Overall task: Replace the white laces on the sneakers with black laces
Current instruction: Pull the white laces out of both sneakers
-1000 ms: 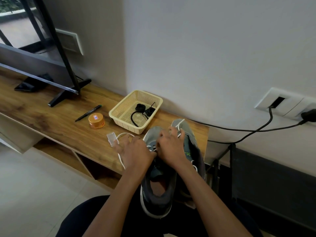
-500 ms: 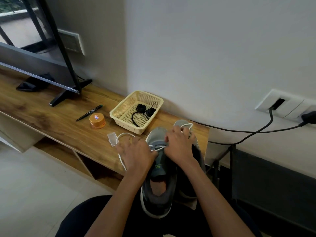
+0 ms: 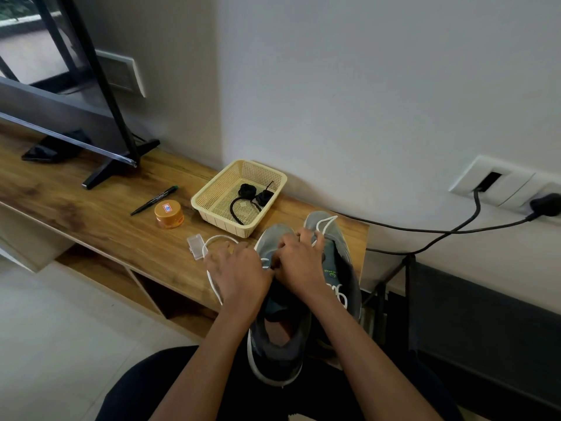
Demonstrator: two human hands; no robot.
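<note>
Two grey sneakers are lying side by side at the right end of a wooden shelf (image 3: 91,214), toes pointing toward the wall and heels overhanging the front edge toward the person. The left sneaker (image 3: 277,338) is nearer the camera; the right sneaker (image 3: 340,256) is sitting just beside it, toe close to the back edge. The left hand (image 3: 239,271) is resting curled over the left sneaker's laced area, a white lace (image 3: 212,279) looping out from under it across the shelf. The right hand (image 3: 303,262) is pinching a strand of the same white lacing, with a loop (image 3: 326,223) rising over the right sneaker's toe. Whether the left fingers are actually gripping the lace is hidden. Behind the shoes, a cream mesh basket (image 3: 212,192) is holding coiled black laces (image 3: 252,194). Left of it are lying an orange tin (image 3: 168,213), a black pen (image 3: 154,200) and a small clear plastic piece (image 3: 195,247). A television stand (image 3: 115,165) is occupying the shelf's far left, and cables (image 3: 440,229) are running to a wall socket (image 3: 504,185) on the right.
</note>
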